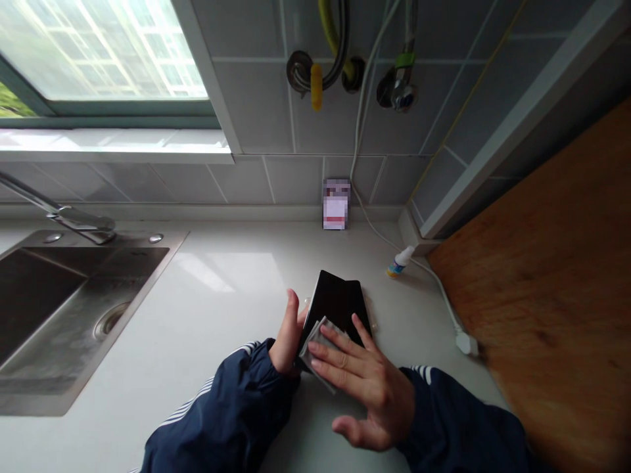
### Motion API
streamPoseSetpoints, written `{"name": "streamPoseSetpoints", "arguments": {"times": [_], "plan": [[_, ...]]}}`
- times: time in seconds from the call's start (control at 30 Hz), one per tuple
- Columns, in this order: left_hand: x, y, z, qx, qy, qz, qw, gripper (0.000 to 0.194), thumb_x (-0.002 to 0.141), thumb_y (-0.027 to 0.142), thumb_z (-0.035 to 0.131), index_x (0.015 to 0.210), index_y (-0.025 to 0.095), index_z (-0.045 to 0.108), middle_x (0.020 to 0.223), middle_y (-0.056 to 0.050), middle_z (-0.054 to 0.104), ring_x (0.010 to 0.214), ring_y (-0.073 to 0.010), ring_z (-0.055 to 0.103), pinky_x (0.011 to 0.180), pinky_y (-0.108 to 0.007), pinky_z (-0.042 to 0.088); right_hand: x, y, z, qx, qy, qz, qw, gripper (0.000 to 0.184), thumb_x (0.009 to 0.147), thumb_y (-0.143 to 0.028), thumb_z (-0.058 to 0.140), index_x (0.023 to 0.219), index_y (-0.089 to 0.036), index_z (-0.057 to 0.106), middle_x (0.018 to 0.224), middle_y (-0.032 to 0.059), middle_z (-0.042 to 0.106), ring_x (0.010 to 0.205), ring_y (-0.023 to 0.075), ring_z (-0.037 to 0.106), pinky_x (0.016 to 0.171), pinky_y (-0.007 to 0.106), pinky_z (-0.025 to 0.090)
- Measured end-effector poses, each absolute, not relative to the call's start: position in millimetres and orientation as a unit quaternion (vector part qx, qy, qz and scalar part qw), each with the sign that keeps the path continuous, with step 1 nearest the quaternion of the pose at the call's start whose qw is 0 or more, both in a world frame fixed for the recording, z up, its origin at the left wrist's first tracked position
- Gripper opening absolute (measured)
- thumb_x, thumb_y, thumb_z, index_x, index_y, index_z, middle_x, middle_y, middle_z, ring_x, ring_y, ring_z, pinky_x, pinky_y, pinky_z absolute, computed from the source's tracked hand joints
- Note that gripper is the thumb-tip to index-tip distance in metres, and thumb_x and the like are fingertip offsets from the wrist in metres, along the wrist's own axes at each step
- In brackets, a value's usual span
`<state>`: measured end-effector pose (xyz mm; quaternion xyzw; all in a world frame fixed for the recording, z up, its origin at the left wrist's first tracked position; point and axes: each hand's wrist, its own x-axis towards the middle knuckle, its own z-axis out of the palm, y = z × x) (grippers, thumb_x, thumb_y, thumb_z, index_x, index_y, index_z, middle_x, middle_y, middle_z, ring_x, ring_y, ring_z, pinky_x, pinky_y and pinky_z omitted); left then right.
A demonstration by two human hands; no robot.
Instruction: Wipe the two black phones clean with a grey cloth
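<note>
The person's left hand [284, 338] closes its grip on the near edge of a black folded case [335, 302], thumb raised against it. The case stands tilted on the desk [221, 309], its two smooth panels meeting along a central crease. The right hand [369, 387] has its fingers spread, its grip pressing a crumpled grey cloth [320, 348] onto the case's lower face. From here the cloth could be a thin rag or a wipe; the fingers hide much of it. The desk is smooth white stone, with a brushed steel sink [64, 315] set into it at the left, below a chrome tap [73, 220]. Farther off, a small white-capped bottle [400, 261] lies just beside a white cable [434, 292], and a wooden board [537, 276] fills the right side.
</note>
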<state>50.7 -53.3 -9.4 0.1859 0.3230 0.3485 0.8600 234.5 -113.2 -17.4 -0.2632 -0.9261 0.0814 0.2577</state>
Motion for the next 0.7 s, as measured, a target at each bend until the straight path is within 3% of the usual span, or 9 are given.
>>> {"name": "streamPoseSetpoints", "arguments": {"times": [0.17,0.4,0.53,0.7], "plan": [[51,-51,-4,0.168,0.32,0.393,0.845,0.091,0.092,0.076,0.014,0.129,0.009,0.063,0.092,-0.017,0.075,0.081,-0.027,0.072,0.074,-0.035,0.055,233,-115,-17,-0.248,-0.928,0.088,0.263,0.061,0.095,-0.052,0.044,0.142,-0.013,0.047,0.152,0.008,0.048,0.15,0.0307,0.03,0.123,0.063,0.0],[56,-56,-8,0.226,0.324,0.384,0.835,0.087,0.085,0.082,0.036,0.116,0.008,0.069,0.088,-0.016,0.074,0.082,-0.0283,0.072,0.078,-0.037,0.055,234,-113,-19,-0.248,-0.929,0.096,0.258,0.063,0.094,-0.05,0.048,0.144,-0.013,0.045,0.153,0.0074,0.047,0.15,0.0298,0.029,0.123,0.062,0.001],[58,-58,-9,0.231,0.317,0.384,0.836,0.085,0.08,0.082,0.048,0.121,0.011,0.068,0.094,-0.014,0.075,0.09,-0.0293,0.072,0.086,-0.037,0.054,233,-113,-21,-0.268,-0.928,0.087,0.245,0.066,0.094,-0.051,0.049,0.148,-0.014,0.041,0.156,0.0078,0.042,0.151,0.0302,0.026,0.123,0.062,0.001],[59,-63,-7,0.214,0.296,0.349,0.863,0.079,0.085,0.073,0.053,0.132,0.01,0.064,0.113,-0.016,0.073,0.109,-0.0314,0.067,0.103,-0.039,0.046,235,-108,-27,-0.361,-0.898,0.049,0.245,0.064,0.098,-0.038,0.05,0.154,-0.015,0.03,0.158,0.0103,0.038,0.152,0.0309,0.024,0.122,0.064,0.002]]}}
